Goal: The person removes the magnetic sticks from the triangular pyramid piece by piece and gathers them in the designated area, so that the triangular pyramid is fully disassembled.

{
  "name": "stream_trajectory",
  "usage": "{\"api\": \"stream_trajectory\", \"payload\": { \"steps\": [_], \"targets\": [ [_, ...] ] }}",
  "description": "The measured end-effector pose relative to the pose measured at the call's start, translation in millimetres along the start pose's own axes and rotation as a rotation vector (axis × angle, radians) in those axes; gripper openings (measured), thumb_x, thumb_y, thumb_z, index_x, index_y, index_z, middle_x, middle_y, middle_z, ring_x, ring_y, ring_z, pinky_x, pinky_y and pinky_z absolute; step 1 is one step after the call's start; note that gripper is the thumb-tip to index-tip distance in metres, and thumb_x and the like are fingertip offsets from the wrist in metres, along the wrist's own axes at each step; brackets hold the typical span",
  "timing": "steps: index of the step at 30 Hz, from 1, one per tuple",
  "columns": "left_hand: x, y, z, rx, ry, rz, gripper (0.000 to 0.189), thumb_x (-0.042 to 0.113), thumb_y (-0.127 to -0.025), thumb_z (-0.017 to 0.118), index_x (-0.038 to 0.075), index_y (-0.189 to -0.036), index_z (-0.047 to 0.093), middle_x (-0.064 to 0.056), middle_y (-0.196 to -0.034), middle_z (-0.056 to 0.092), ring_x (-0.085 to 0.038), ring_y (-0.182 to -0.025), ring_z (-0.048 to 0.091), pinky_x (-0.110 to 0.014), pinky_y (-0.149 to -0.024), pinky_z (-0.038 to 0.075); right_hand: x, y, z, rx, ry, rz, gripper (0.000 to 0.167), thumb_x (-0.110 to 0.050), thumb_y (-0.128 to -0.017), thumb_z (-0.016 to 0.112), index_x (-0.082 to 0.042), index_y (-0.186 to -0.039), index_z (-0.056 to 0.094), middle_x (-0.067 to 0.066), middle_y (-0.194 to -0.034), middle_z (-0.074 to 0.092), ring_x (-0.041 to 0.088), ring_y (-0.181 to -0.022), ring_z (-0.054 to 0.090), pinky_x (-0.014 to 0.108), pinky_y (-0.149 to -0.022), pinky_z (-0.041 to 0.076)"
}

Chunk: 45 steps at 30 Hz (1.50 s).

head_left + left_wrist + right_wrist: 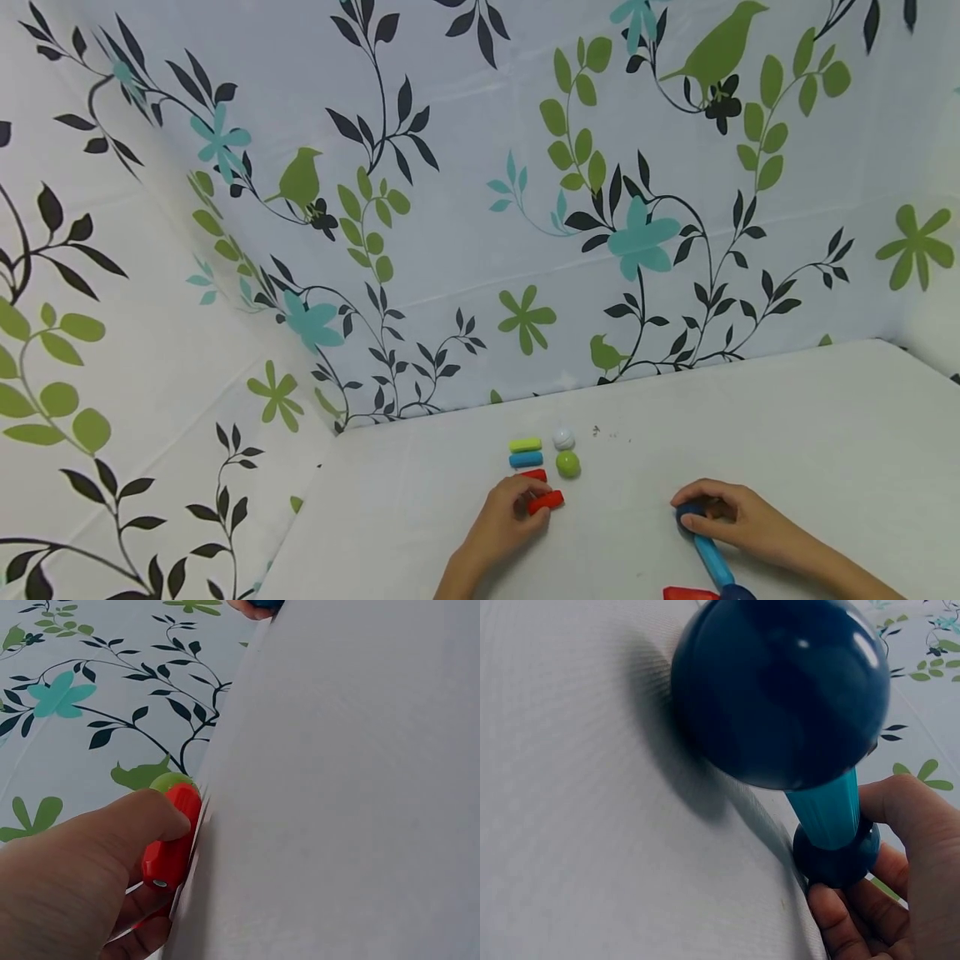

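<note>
Between thumb and fingers my left hand [502,521] pinches a short red rod [546,502], close over the white table. Another red rod [534,475] lies just behind those fingers. In the left wrist view the held red rod [172,844] shows a small round metal spot at its near end. My right hand [738,521] grips a dark blue ball [836,855] at one end of a light blue rod [712,560]. A second, larger-looking dark blue ball [780,690] caps the rod's other end, close to the right wrist camera. Beside it, a red piece [690,593] is cut off by the frame's bottom edge.
Past my left hand, a yellow-green rod [525,445] and a blue rod [526,459] lie side by side. A white ball [563,439] and a green ball [567,464] sit right of them. Patterned cloth [465,250] hangs behind the white table [810,433].
</note>
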State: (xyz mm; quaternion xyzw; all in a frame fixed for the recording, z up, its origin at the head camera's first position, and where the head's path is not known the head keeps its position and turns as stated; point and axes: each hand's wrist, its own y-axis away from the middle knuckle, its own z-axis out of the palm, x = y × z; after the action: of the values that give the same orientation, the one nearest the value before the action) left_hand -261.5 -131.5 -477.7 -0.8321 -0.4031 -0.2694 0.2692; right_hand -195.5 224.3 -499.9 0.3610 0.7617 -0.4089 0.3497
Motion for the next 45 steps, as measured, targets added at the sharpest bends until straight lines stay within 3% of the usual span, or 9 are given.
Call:
{"api": "stream_trajectory", "payload": {
  "steps": [7, 14, 20, 27, 33, 39, 45],
  "targets": [
    [-0.4, 1.6, -1.7, 0.056, -0.061, -0.053, 0.023, 0.013, -0.087, 0.07, 0.016, -0.109, 0.068, 0.006, -0.102, 0.063, -0.006, -0.09, 0.05, -0.021, -0.079, 0.049, 1, -2.3, -2, -0.012, 0.019, -0.034, 0.02, -0.002, -0.094, 0.061, -0.001, -0.114, 0.063, 0.002, -0.108, 0.066, 0.003, -0.092, 0.057, 0.021, -0.073, 0.052],
    [-2.8, 2.3, -2.6, 0.116, -0.138, -0.079, 0.022, 0.012, -0.084, 0.07, 0.018, -0.106, 0.069, 0.009, -0.096, 0.061, -0.007, -0.088, 0.047, -0.021, -0.075, 0.047, -4, -2.6, -7, -0.024, 0.001, -0.003, 0.032, -0.003, -0.092, 0.063, 0.005, -0.122, 0.052, 0.006, -0.105, 0.062, 0.006, -0.09, 0.056, 0.022, -0.072, 0.052],
    [-3.5, 2.1, -4.9, 0.148, -0.218, -0.071, 0.022, 0.013, -0.079, 0.073, 0.02, -0.1, 0.071, 0.011, -0.091, 0.062, -0.006, -0.083, 0.049, -0.022, -0.073, 0.047, -9, -0.7, -12, 0.036, 0.012, 0.025, 0.026, 0.0, -0.088, 0.068, 0.004, -0.103, 0.047, -0.001, -0.086, 0.054, 0.008, -0.074, 0.054, 0.022, -0.06, 0.049],
    [-5.3, 1.9, -6.4, 0.165, -0.234, -0.086, 0.02, 0.016, -0.079, 0.073, 0.02, -0.098, 0.071, 0.012, -0.09, 0.062, -0.007, -0.082, 0.048, -0.023, -0.072, 0.045, -10, -1.2, -19, -0.127, 0.004, -0.058, 0.018, 0.003, -0.087, 0.066, -0.008, -0.082, 0.053, -0.004, -0.069, 0.052, 0.004, -0.06, 0.045, 0.024, -0.046, 0.034],
    [-6.6, 1.9, -5.8, 0.176, -0.26, -0.089, 0.017, 0.026, -0.081, 0.076, 0.022, -0.097, 0.071, 0.011, -0.094, 0.065, -0.007, -0.084, 0.05, -0.027, -0.076, 0.045, -14, -2.7, -15, -0.156, 0.023, -0.073, 0.019, -0.002, -0.085, 0.071, -0.01, -0.08, 0.054, -0.01, -0.07, 0.052, -0.001, -0.059, 0.044, 0.02, -0.046, 0.036],
    [-3.8, 2.0, -5.4, 0.192, -0.233, -0.062, 0.017, 0.027, -0.083, 0.075, 0.022, -0.099, 0.07, 0.011, -0.097, 0.065, -0.008, -0.088, 0.052, -0.026, -0.079, 0.048, -18, -3.3, -11, -0.229, -0.047, -0.053, 0.017, -0.003, -0.085, 0.072, -0.009, -0.082, 0.056, -0.009, -0.068, 0.052, -0.004, -0.059, 0.044, 0.018, -0.044, 0.036],
    [6.4, 0.7, -1.8, 0.219, -0.165, 0.034, 0.016, 0.02, -0.085, 0.074, 0.018, -0.101, 0.07, 0.008, -0.099, 0.066, -0.01, -0.092, 0.056, -0.025, -0.082, 0.052, -17, -2.2, -9, -0.242, -0.029, -0.076, 0.016, -0.004, -0.085, 0.072, -0.01, -0.085, 0.057, -0.01, -0.07, 0.053, -0.007, -0.06, 0.043, 0.016, -0.045, 0.036]
  ]
}}
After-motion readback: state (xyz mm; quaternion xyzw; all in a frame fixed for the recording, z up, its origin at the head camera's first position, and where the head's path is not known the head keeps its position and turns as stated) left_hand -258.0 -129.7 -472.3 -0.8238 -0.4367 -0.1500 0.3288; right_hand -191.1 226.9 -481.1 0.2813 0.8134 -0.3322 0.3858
